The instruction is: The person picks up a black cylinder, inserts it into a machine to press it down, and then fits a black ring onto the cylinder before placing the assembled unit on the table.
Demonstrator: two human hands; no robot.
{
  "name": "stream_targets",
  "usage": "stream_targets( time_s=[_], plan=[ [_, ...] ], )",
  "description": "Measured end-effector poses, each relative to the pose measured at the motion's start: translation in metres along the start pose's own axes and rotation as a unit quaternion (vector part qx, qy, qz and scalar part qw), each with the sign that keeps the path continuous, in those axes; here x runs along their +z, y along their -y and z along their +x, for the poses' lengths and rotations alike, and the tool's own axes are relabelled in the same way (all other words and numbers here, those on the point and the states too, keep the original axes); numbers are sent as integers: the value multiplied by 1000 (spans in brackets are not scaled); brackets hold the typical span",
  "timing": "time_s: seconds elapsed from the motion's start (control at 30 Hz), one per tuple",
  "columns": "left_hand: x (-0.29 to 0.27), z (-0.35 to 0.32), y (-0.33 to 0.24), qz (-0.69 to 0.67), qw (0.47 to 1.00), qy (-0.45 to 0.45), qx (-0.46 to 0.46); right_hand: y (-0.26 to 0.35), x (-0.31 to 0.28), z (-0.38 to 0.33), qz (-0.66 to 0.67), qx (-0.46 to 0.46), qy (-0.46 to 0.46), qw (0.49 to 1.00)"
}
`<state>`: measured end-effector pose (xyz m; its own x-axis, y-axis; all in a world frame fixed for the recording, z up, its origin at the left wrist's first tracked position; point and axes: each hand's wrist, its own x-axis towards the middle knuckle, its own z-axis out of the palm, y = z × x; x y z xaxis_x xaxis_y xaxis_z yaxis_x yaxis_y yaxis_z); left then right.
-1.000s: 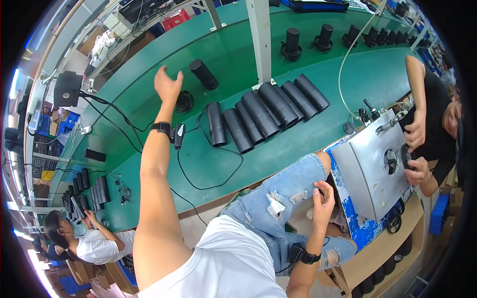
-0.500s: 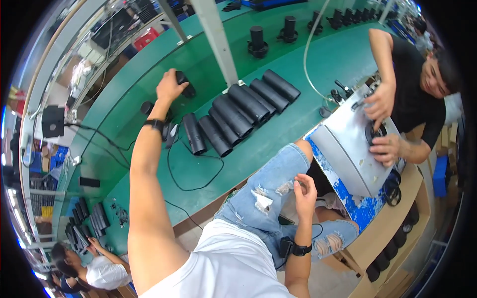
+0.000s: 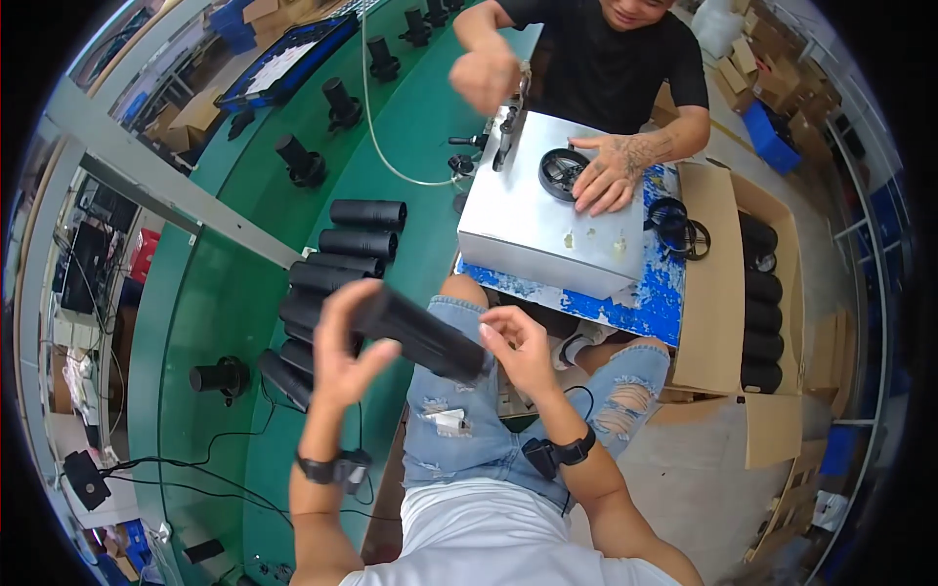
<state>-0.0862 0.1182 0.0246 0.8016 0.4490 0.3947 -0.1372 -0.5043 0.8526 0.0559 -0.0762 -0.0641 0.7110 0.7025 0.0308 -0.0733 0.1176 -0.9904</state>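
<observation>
A black cylindrical tube (image 3: 425,337) is tilted above my lap, its right end lower and its outline blurred by motion. My left hand (image 3: 347,352) grips its upper left end, thumb on the near side. Close to the lower right end is my right hand (image 3: 525,354), thumb and fingers apart; whether the fingertips touch the tube I cannot tell. Several similar black tubes (image 3: 362,213) lie in a row on the green bench (image 3: 410,269), partly hidden behind my left hand.
Across from me a person's hand (image 3: 606,171) rests by a black ring-shaped part (image 3: 564,174) on a metal box (image 3: 547,244). Beside it stands a cardboard box (image 3: 708,283) of black cylinders. Black stands (image 3: 298,161) line the bench's far side; cables (image 3: 205,469) lie at left.
My left hand has come back from the far side of the bench, bringing the black tube over my lap. My right hand is now beside the tube. The view has turned right.
</observation>
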Motion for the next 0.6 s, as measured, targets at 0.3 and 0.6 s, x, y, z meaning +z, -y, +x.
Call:
stream_targets(
  time_s=[0.3, 0.6],
  plan=[
    [137, -11, 18, -297, 940, 136, -97, 12, -41, -28, 312, 39, 75, 946],
    [157, -3, 2, -252, 948, 167, -101, 43, -77, -2, 397, -125, -50, 908]
  ],
)
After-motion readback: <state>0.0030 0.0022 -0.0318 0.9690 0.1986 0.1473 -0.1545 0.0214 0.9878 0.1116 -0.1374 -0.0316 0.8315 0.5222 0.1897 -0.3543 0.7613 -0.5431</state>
